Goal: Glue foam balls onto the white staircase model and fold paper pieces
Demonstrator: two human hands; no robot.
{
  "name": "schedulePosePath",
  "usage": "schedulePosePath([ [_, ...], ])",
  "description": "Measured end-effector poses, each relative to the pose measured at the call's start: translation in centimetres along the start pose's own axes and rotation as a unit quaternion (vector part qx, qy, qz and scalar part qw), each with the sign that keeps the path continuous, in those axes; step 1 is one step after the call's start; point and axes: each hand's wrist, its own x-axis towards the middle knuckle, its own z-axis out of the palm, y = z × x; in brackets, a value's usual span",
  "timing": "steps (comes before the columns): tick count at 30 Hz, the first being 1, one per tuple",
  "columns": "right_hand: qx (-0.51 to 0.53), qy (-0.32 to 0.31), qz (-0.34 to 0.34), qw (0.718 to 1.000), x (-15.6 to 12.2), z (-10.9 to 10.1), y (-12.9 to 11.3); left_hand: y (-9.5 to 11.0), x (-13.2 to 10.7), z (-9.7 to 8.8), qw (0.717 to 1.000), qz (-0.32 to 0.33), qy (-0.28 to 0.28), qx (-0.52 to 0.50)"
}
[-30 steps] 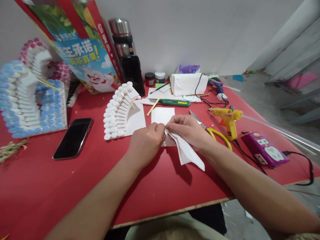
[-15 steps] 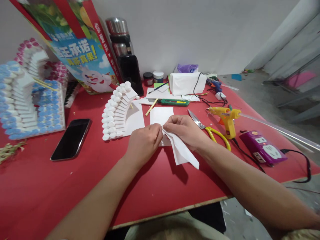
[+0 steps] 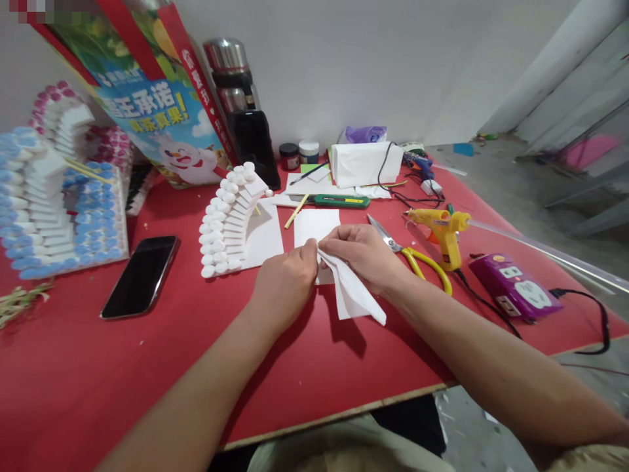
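Note:
My left hand [image 3: 287, 278] and my right hand [image 3: 363, 252] meet over the red table, fingertips pinched together. A thin white tissue [image 3: 356, 292] is gripped at its bunched corner between them, and its loose end hangs down below my right hand. What the fingertips do at the pinched corner is partly hidden. Under and behind the hands lies a white square card [image 3: 317, 223], partly covered. To the left stands a curved white stair-like model [image 3: 228, 223] edged with rounded white pieces, on a white base. Scissors [image 3: 413, 255] with yellow handles lie just right of my right hand.
A yellow glue gun [image 3: 442, 229] and a purple power socket box [image 3: 515, 285] stand at the right, with cords. Behind are a green utility knife [image 3: 339, 200] and a folded white stack [image 3: 366, 164]. At left lie a phone [image 3: 140, 275] and a blue-and-white model [image 3: 93, 216].
Both hands stay pinched on the tissue with barely any movement. Its hanging end has shifted slightly up and left. The whole view has moved a little.

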Motion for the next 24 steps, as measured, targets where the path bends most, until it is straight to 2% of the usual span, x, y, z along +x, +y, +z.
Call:
schedulePosePath([
  [3, -0.008, -0.009, -0.012, 1.0, -0.1, 0.0, -0.3, -0.2, -0.1, 0.3, 1.0, 0.008, 0.018, -0.016],
  [6, -0.028, 0.01, -0.02, 0.999, -0.4, 0.1, -0.7, -0.1, -0.3, 0.3, 0.997, 0.011, 0.05, -0.054],
  [9, -0.033, 0.022, -0.018, 0.999, -0.5, 0.3, -0.9, 0.1, -0.3, -0.1, 0.984, -0.001, 0.073, -0.163],
  [11, -0.043, 0.024, -0.021, 0.999, -0.5, 0.3, -0.9, 0.1, -0.3, -0.6, 0.955, -0.022, 0.069, -0.286],
  [14, -0.101, 0.04, -0.057, 0.992, -0.5, 0.4, -1.0, 0.0, -0.2, -1.1, 0.878, -0.085, 0.05, -0.469],
  [16, -0.141, 0.038, -0.087, 0.985, -0.5, 0.4, -1.0, -0.1, 0.0, -1.2, 0.829, -0.133, 0.047, -0.541],
  [18, -0.165, 0.024, -0.111, 0.98, -0.5, 0.4, -1.1, -0.2, 0.1, -1.0, 0.799, -0.16, 0.048, -0.578],
  [21, -0.191, 0.017, -0.136, 0.972, -0.7, 0.4, -1.4, -0.3, 0.2, -0.7, 0.785, -0.16, 0.057, -0.595],
  [24, -0.198, 0.012, -0.142, 0.97, -0.9, 0.3, -1.7, -0.2, 0.1, -0.6, 0.803, -0.152, 0.073, -0.572],
])
